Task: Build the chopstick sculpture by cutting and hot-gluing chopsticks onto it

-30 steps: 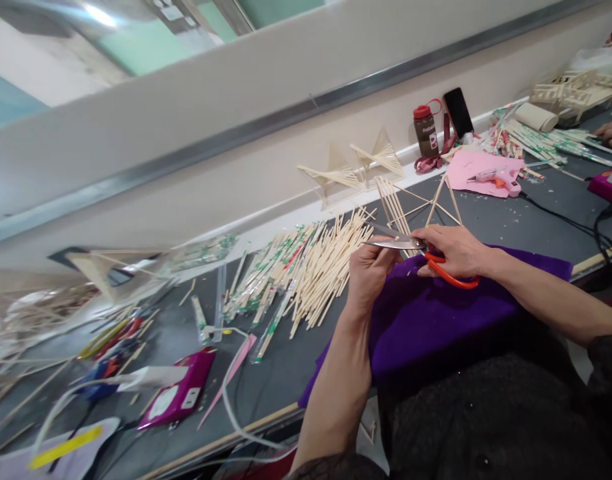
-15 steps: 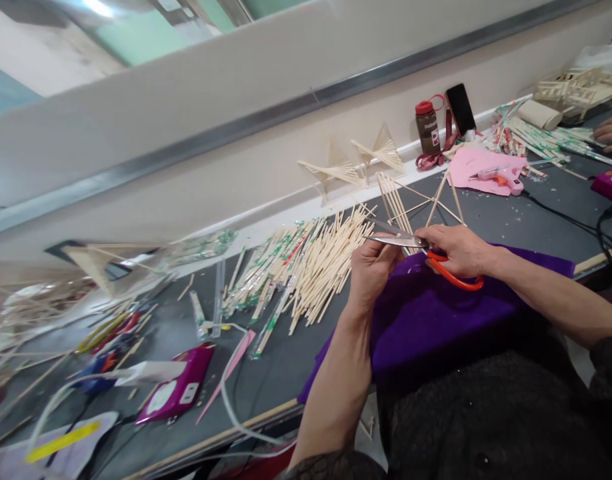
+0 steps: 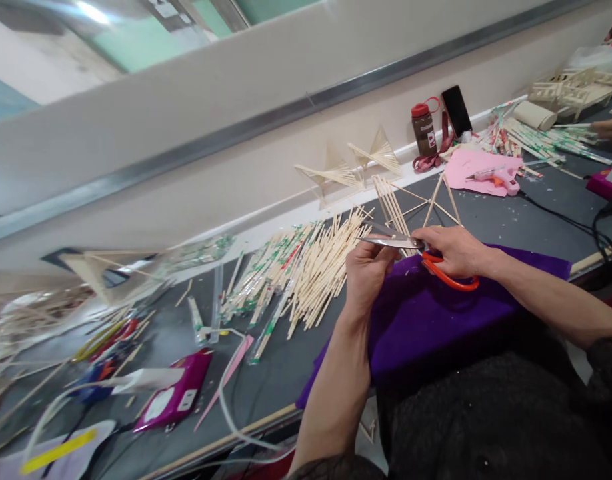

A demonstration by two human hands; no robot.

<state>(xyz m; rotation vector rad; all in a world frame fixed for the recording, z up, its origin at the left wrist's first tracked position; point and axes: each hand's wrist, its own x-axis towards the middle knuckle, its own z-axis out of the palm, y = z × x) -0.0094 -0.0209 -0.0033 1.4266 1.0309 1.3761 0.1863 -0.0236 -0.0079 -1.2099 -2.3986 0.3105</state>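
My right hand (image 3: 453, 248) grips a pair of scissors (image 3: 451, 277) with orange handles, its blades parted and pointing left. Just under the blades is my left hand (image 3: 367, 270), its fingers closed; what they pinch, if anything, is hidden by the blades and fingers. Both hands are above a purple cloth (image 3: 416, 327) at the table's front edge. A heap of bare wooden chopsticks (image 3: 321, 273) lies left of my left hand. Beyond the hands stands a frame of joined sticks (image 3: 436, 200).
Wrapped chopsticks (image 3: 266, 267) lie left of the heap. Along the wall are two twisted stick models (image 3: 336, 175), a red-capped bottle (image 3: 424, 130) and a phone (image 3: 456, 112). A pink glue gun (image 3: 506, 179) trails a cord. Magenta power box (image 3: 179, 390) with cables lies front left.
The whole view has shifted slightly. My hands and the scissors hold nearly the same pose. At the far right, another person's hand has moved and is blurred.
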